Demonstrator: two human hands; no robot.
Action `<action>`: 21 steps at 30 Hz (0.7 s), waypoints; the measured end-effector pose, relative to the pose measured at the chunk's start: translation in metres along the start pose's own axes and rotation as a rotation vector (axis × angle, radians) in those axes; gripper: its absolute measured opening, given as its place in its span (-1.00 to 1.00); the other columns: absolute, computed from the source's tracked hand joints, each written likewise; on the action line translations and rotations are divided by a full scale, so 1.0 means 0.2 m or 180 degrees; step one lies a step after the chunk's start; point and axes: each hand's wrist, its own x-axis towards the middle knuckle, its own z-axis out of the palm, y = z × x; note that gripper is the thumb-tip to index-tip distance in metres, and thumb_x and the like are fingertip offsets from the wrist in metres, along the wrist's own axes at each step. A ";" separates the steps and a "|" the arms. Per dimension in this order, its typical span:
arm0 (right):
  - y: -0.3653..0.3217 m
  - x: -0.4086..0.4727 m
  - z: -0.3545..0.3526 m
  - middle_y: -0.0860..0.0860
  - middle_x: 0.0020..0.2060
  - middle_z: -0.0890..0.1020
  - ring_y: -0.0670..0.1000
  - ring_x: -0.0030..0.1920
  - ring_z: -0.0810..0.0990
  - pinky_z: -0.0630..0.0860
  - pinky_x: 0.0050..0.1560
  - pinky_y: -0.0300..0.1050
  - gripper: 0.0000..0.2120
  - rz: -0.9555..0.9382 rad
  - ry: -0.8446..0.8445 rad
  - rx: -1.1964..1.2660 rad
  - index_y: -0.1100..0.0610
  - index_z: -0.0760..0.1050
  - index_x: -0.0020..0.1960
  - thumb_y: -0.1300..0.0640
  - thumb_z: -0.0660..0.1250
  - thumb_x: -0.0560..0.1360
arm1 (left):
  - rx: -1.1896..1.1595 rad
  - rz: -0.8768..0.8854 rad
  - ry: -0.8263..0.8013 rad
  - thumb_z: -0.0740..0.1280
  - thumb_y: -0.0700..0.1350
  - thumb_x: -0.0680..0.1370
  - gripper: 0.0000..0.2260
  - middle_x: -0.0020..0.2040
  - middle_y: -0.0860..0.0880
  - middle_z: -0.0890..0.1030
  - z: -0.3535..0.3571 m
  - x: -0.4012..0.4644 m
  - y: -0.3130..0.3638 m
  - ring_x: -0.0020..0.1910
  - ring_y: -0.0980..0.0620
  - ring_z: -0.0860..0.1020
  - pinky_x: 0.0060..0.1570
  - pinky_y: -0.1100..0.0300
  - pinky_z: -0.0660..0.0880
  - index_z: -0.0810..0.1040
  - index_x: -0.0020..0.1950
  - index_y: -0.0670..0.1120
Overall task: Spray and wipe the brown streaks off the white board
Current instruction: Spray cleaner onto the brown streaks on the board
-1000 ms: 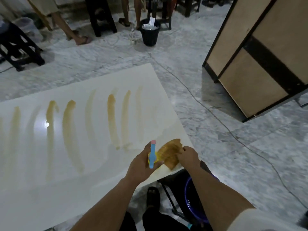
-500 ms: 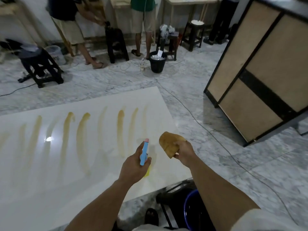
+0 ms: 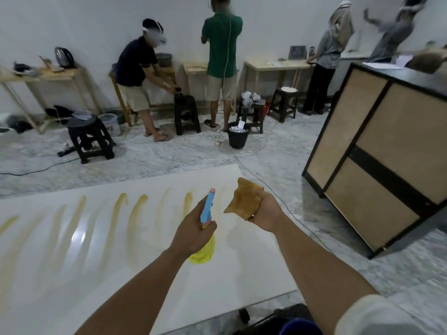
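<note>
Over the white board (image 3: 242, 262) with its brown streaks (image 3: 135, 221), the left hand (image 3: 193, 234) grips a spray bottle (image 3: 207, 210); beside it, the right hand (image 3: 264, 213) clutches a brown cloth (image 3: 245, 198).

Both forearms bare, reaching forward from bottom edge, converging toward centre. Left forearm enters at 7 o'clock, runs up toward 1 o'clock; left hand (image 3: 194, 234) seen from back, fingers curled round spray bottle (image 3: 207, 209), thumb laid along its near side, nozzle aimed away toward 12 o'clock. Right forearm enters at 5 o'clock, white sleeve at edge, runs toward 11 o'clock; right hand (image 3: 266, 213) at 2 o'clock of left hand, apart from it, gripping brown cloth (image 3: 245, 198), bunched, raised in air.
</note>
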 end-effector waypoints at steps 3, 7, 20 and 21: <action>-0.03 0.01 0.10 0.08 0.25 0.67 0.14 0.28 0.64 0.49 0.37 0.24 -0.51 -0.0023 -0.0178 0.0011 0.10 0.57 0.36 -0.17 0.32 0.56 | -0.0035 0.0020 0.0077 0.29 0.12 0.44 -0.35 0.30 0.27 0.59 -0.06 0.02 0.05 0.18 0.09 0.62 0.12 0.13 0.55 0.37 0.56 0.23; -0.07 0.04 0.22 0.12 0.36 0.59 0.14 0.42 0.52 0.31 0.53 0.15 -0.42 0.0065 -0.0391 0.0555 0.17 0.52 0.43 -0.22 0.22 0.60 | -0.0116 0.0052 0.0097 0.27 0.14 0.40 -0.41 0.30 0.30 0.61 -0.13 0.04 0.10 0.02 0.14 0.62 0.03 0.15 0.56 0.45 0.46 0.21; -0.18 0.05 0.40 0.14 0.22 0.68 0.16 0.22 0.65 0.49 0.38 0.16 -0.46 -0.0135 -0.0063 0.0087 0.22 0.56 0.35 -0.16 0.13 0.66 | -0.0377 -0.0116 -0.0007 0.35 -0.06 0.44 -0.56 0.19 0.14 0.64 -0.11 -0.02 0.21 0.04 0.11 0.62 0.00 0.18 0.54 0.50 0.32 0.16; -0.19 0.04 0.41 0.16 0.18 0.69 0.17 0.17 0.65 0.52 0.33 0.15 -0.49 -0.0146 -0.0089 0.0112 0.24 0.57 0.32 -0.12 0.13 0.66 | -0.0410 -0.0151 0.0017 0.36 -0.12 0.46 -0.62 0.15 0.12 0.66 -0.10 -0.03 0.21 -0.05 0.12 0.61 -0.06 0.21 0.53 0.52 0.27 0.12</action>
